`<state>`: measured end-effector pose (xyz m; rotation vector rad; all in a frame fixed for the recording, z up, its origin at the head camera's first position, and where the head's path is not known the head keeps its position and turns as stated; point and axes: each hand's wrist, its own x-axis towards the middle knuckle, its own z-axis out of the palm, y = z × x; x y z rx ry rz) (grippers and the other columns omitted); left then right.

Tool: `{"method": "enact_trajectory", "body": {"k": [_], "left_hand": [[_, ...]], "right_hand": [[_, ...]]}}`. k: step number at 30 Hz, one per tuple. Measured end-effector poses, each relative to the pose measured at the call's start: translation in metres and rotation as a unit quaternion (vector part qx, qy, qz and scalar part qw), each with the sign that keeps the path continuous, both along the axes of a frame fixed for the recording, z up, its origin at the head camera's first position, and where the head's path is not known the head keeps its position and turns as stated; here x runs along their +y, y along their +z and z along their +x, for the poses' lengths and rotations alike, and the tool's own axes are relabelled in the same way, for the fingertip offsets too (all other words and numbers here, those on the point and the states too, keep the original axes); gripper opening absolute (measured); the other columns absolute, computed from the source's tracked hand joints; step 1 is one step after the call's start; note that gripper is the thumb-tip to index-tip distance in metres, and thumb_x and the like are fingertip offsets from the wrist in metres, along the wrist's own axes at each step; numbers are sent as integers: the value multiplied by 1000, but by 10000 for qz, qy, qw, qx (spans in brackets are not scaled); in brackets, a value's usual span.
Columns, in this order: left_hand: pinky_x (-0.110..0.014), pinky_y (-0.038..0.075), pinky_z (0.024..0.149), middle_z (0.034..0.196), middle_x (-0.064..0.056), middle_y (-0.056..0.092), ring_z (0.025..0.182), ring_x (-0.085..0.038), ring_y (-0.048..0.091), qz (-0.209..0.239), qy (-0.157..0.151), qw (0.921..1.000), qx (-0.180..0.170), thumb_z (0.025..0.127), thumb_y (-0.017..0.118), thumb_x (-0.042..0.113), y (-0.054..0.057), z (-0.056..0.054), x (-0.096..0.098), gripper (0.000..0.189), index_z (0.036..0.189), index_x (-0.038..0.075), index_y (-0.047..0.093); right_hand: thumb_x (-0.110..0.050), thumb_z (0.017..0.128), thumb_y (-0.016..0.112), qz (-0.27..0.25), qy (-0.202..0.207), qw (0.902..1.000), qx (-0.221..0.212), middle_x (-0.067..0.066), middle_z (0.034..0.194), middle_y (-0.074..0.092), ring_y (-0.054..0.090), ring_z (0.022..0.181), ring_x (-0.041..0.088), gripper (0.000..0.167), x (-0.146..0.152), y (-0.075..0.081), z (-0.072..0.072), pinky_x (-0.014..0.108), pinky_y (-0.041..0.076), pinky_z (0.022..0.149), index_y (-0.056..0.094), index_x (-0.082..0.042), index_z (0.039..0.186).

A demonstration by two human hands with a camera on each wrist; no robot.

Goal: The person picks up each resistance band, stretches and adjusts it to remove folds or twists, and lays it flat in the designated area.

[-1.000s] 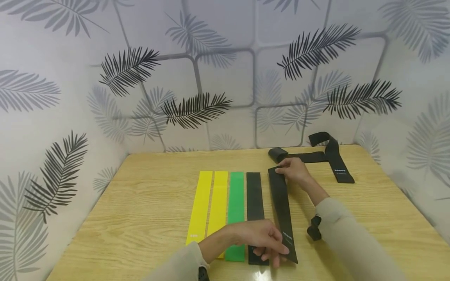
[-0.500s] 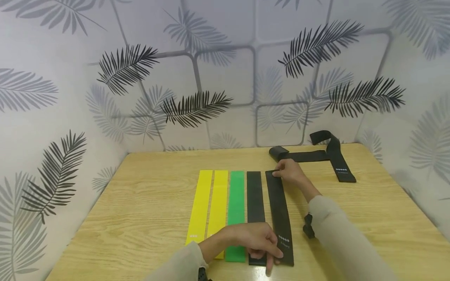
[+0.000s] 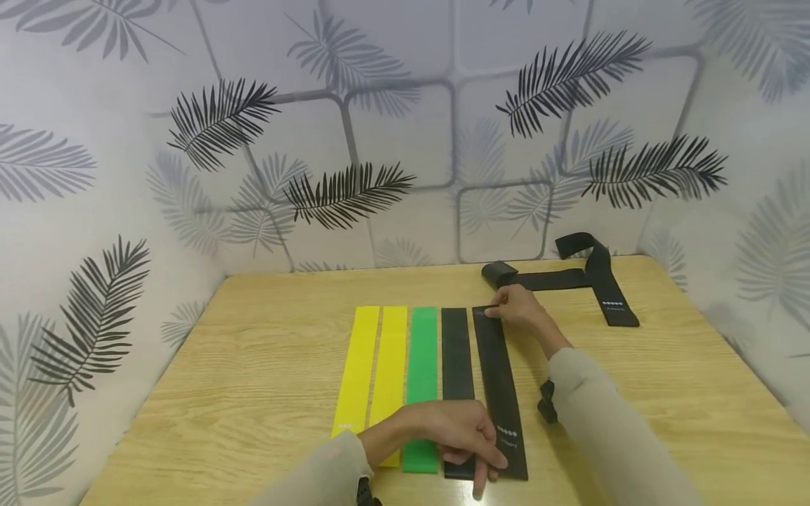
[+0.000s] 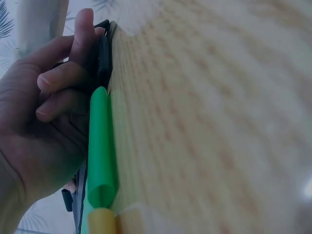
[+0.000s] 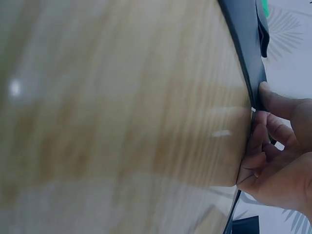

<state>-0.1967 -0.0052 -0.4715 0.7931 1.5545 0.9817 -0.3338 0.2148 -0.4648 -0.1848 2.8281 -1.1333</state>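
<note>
A black resistance band (image 3: pixel 498 379) with white dots and lettering lies lengthwise on the wooden table. At its far end my right hand (image 3: pixel 520 309) pinches it; in the right wrist view the thumb (image 5: pixel 278 100) lies on the band's top face. Over the near end is my left hand (image 3: pixel 458 432), one digit reaching onto the band by its lettering and other fingers curled underneath. To the left lie another black band (image 3: pixel 457 351), a green band (image 3: pixel 422 351) and two yellow bands (image 3: pixel 361 358), all side by side. My left hand and wrist cover parts of their near ends.
Two more black bands (image 3: pixel 609 292) lie loosely folded at the back right, one with a curled end standing up. Behind the table (image 3: pixel 253 351) rises a leaf-patterned wall (image 3: pixel 405 140), with similar walls at both sides.
The rightmost black band has gone from twisted and partly raised to lying flatter, and has shifted slightly left toward the other bands. Both hands have moved a little left with it.
</note>
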Motion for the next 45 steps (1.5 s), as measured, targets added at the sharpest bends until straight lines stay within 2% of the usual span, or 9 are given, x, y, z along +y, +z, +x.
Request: {"method": "enact_trajectory", "body": {"k": [5, 10, 19, 25, 36, 43, 45], "left_hand": [[-26, 21, 37, 68, -4, 74, 33, -10, 33, 34, -57, 9999, 127, 104, 64, 19, 0, -2, 1, 29, 83, 3, 76], [-27, 23, 35, 67, -6, 74, 32, -11, 36, 4, -91, 9998, 179, 104, 64, 19, 0, -2, 0, 30, 81, 3, 77], [-25, 31, 34, 62, -5, 71, 35, -11, 49, 103, -138, 9999, -15, 104, 64, 19, -1, -2, -1, 33, 80, 1, 77], [-24, 34, 35, 59, -4, 70, 37, -11, 51, 289, -162, 9993, -181, 105, 62, 16, -3, -4, -3, 36, 78, -3, 74], [-25, 46, 41, 58, -8, 69, 43, -14, 61, 288, 3, 9987, -421, 106, 62, 21, -6, -2, -6, 43, 74, -5, 73], [-25, 45, 39, 58, -7, 69, 42, -13, 60, 256, 27, 9989, -382, 108, 58, 26, -5, -2, -5, 49, 75, -7, 73], [-26, 45, 39, 59, -8, 69, 42, -13, 60, 235, 14, 9991, -353, 108, 57, 27, -5, -2, -4, 49, 76, -7, 74]], "right_hand": [[-14, 97, 74, 63, 79, 9999, -84, 17, 103, 67, 58, 88, 28, 20, -1, 7, -1, 38, 49, 76, 70, 4, 103], [-14, 97, 73, 43, 97, 9996, -278, 12, 97, 64, 55, 86, 25, 19, -2, 4, -5, 34, 46, 74, 68, 4, 102], [-13, 98, 69, -114, 213, 9979, -595, 4, 83, 50, 44, 73, 19, 16, 1, -1, -9, 30, 38, 65, 57, -3, 92], [-14, 97, 68, -123, 267, 9977, -609, 2, 78, 47, 41, 68, 16, 21, 2, -1, -11, 30, 35, 62, 52, -6, 85], [-12, 97, 68, -220, 213, 9979, -574, 1, 74, 44, 38, 65, 15, 26, 1, -6, -8, 30, 34, 62, 48, -8, 80], [-16, 98, 69, -514, 527, 9962, -463, -9, 51, 30, 24, 50, 9, 52, 5, -4, -11, 25, 24, 51, 42, -15, 54], [-19, 99, 70, -527, 474, 9965, -446, -7, 55, 32, 26, 52, 10, 49, 6, -3, -9, 25, 26, 52, 43, -12, 58]]}}
